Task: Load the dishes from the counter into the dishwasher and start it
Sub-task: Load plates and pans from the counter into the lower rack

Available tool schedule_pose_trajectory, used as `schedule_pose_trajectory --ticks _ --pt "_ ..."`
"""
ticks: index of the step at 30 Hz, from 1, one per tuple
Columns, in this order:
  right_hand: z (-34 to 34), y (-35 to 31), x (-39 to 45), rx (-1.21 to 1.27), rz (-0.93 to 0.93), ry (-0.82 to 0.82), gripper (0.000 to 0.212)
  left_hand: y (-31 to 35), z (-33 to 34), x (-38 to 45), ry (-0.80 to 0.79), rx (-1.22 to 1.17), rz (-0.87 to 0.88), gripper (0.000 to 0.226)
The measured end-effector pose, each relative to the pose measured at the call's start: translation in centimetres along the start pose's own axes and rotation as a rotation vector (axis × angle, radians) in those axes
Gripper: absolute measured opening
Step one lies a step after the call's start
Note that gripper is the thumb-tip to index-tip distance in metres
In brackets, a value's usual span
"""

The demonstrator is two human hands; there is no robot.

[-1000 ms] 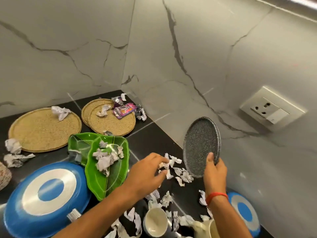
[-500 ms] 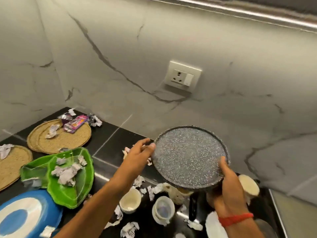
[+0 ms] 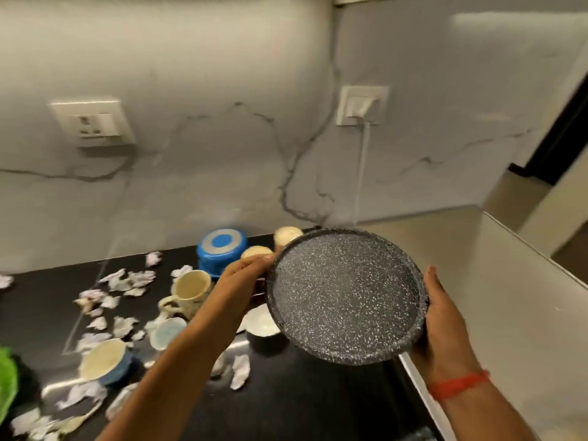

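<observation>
head view: you have the speckled dark plate (image 3: pixel 345 297) lifted above the black counter (image 3: pixel 286 402), tilted toward you, with a hand on each side of its rim. your right hand (image 3: pixel 445 329) cups the right edge, thumb up along the rim and fingers curled out of sight beneath it. your left hand (image 3: pixel 241 288) meets the left edge with its fingertips; whether those fingers wrap the rim or only press against it, i cannot tell, since that side is blurred.

the risks, as i judge them: the left contact looks light, so if the right hand loosens while you turn, the plate could tip off to the left and drop onto the white bowl (image 3: pixel 261 319) and cream mug (image 3: pixel 187 291) that sit right below it. both are close under the plate's lower edge, so lowering it before you are clear of them could knock them.

crumpled paper scraps (image 3: pixel 127 281) lie across the counter among the cups, and a blue bowl (image 3: pixel 221 249) stands upside down near the wall; a forearm swept low could drag scraps or push a cup.

the dishwasher is not in sight. the pale steel surface (image 3: pixel 509 297) to your right has a hard edge just beside the plate, and a quick swing that way could chip the rim.
</observation>
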State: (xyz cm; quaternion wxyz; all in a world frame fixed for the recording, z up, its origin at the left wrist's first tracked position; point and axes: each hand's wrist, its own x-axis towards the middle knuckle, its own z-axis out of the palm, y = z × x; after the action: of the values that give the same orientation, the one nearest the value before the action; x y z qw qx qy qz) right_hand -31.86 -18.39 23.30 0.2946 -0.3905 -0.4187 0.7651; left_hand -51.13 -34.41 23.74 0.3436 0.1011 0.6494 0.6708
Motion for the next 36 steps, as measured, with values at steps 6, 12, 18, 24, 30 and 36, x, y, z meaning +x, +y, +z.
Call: schedule_pose_trajectory --ticks 6,12,18,24,30,36 --pt "-10.4 -2.2 -2.6 0.093 -0.068 0.223 0.053 -1.8 11.0 -1.0 -0.155 0.053 -0.004 0.022" --pt "-16.8 -2.8 -6.8 0.171 -0.139 0.477 0.048 -5.3 18.3 -1.9 -0.419 0.171 -0.006 0.027" --pt "-22.4 -1.5 -11.0 0.217 -0.21 0.702 0.047 -9.0 24.8 -3.0 -0.691 0.317 -0.016 0.025" --pt "-28.7 2.0 -15.8 0.332 -0.212 0.912 0.048 -14.2 30.8 -6.2 -0.944 0.475 -0.061 0.024" --pt "-35.4 5.3 -20.1 0.436 -0.224 1.011 0.049 -19.3 36.1 -9.4 -1.061 0.629 -0.104 0.021" --pt "-43.7 6.4 -22.3 0.393 -0.211 0.946 0.042 -25.3 41.7 -13.0 -1.052 0.733 -0.158 0.023"
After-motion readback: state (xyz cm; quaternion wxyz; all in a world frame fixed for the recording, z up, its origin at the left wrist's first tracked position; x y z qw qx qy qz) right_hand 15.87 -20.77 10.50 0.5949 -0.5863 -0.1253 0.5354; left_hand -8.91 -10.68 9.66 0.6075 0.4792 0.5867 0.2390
